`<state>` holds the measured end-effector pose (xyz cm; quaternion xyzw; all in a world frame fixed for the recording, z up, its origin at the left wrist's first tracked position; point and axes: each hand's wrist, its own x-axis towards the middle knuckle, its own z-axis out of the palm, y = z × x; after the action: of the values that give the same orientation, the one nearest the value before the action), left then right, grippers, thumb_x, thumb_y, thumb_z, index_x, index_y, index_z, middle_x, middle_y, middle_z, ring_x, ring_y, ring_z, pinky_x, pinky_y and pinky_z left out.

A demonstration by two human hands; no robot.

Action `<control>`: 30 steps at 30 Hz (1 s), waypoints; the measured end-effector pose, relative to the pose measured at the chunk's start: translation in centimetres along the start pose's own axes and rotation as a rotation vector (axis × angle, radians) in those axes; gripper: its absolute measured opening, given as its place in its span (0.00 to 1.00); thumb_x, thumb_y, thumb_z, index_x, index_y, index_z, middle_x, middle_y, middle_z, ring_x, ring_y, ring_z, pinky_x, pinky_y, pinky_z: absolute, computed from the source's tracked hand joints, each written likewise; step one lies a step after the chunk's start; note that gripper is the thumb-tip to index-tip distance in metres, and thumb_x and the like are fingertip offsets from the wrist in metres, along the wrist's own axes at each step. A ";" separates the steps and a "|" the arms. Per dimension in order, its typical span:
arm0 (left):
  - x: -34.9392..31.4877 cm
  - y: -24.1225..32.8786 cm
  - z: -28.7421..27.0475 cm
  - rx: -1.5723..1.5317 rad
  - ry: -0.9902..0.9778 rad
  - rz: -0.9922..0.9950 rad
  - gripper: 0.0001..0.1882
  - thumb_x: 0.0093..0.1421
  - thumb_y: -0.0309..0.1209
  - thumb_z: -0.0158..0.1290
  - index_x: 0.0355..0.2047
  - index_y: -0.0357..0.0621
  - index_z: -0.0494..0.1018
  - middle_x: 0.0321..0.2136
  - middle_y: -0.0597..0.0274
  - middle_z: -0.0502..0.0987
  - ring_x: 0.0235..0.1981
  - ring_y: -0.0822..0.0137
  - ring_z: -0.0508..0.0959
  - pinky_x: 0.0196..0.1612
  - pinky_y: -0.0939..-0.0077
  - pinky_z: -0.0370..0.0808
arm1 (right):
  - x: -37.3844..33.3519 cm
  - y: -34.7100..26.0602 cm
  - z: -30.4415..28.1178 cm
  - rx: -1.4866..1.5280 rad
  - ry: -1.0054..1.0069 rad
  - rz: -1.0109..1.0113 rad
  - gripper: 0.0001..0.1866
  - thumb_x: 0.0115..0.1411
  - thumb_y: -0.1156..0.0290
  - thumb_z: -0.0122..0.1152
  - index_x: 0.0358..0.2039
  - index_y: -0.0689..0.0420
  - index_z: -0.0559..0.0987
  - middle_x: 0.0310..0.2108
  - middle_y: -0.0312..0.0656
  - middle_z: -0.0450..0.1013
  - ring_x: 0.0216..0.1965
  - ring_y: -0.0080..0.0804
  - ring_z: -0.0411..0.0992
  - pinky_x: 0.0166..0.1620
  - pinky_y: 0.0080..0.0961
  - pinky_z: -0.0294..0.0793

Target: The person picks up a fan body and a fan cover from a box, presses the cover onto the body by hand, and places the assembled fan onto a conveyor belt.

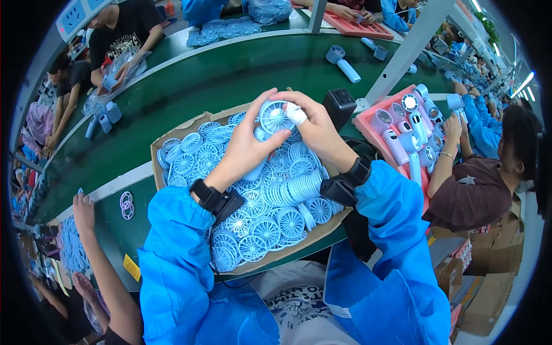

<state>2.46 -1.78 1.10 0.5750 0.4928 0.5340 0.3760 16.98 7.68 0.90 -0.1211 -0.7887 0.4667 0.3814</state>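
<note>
Above a cardboard box (339,221) I hold a light blue handheld fan with a round spoked grille (275,117) facing up. My left hand (253,135) wraps its left side, thumb across the lower edge. My right hand (315,123) grips the other side, its thumb wrapped in white and pressed at the rim. Part of the fan's handle (255,171) shows below my left hand; the rest is hidden. Loose light blue grilles (265,231) fill the box beneath, some stacked in a row (296,187).
A pink tray (361,122) of handheld fans stands at the right, beside a seated person. A black box-shaped device (339,106) sits by a metal post (397,57). Beyond runs a green conveyor belt (230,72) carrying a few fans (345,66). Two rings (126,205) lie at left.
</note>
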 end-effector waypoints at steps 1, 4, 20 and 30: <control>0.0 -0.3 -0.1 -0.105 -0.022 -0.094 0.38 0.58 0.30 0.56 0.65 0.56 0.49 0.30 0.60 0.74 0.20 0.75 0.74 0.21 0.81 0.72 | -0.1 0.1 0.3 0.092 0.026 0.088 0.17 0.67 0.65 0.45 0.51 0.60 0.72 0.47 0.41 0.70 0.48 0.28 0.69 0.52 0.24 0.68; 0.5 -1.1 -0.5 -0.305 -0.078 -0.276 0.37 0.60 0.30 0.54 0.65 0.56 0.48 0.34 0.57 0.75 0.23 0.73 0.76 0.23 0.80 0.74 | -0.5 0.5 0.8 0.273 0.089 0.252 0.18 0.68 0.63 0.44 0.52 0.60 0.71 0.47 0.41 0.70 0.49 0.28 0.69 0.50 0.24 0.68; 1.1 -2.6 -1.9 -0.412 0.379 -0.089 0.34 0.63 0.30 0.48 0.66 0.46 0.46 0.60 0.49 0.59 0.56 0.63 0.67 0.52 0.69 0.70 | 6.9 2.5 -15.5 -0.285 0.169 0.330 0.16 0.65 0.64 0.46 0.46 0.60 0.75 0.40 0.44 0.74 0.42 0.29 0.73 0.43 0.25 0.73; 0.9 -3.0 -1.1 -0.195 0.150 -0.183 0.15 0.63 0.28 0.46 0.49 0.40 0.71 0.42 0.60 0.76 0.42 0.72 0.75 0.39 0.79 0.73 | 5.6 20.8 -21.8 -1.188 0.120 0.531 0.32 0.52 0.58 0.58 0.56 0.59 0.66 0.44 0.59 0.73 0.46 0.54 0.72 0.48 0.39 0.71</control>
<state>0.84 -0.37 -1.42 0.4467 0.5157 0.5845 0.4392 25.36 35.88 -7.63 -0.5278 -0.8329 0.0222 0.1647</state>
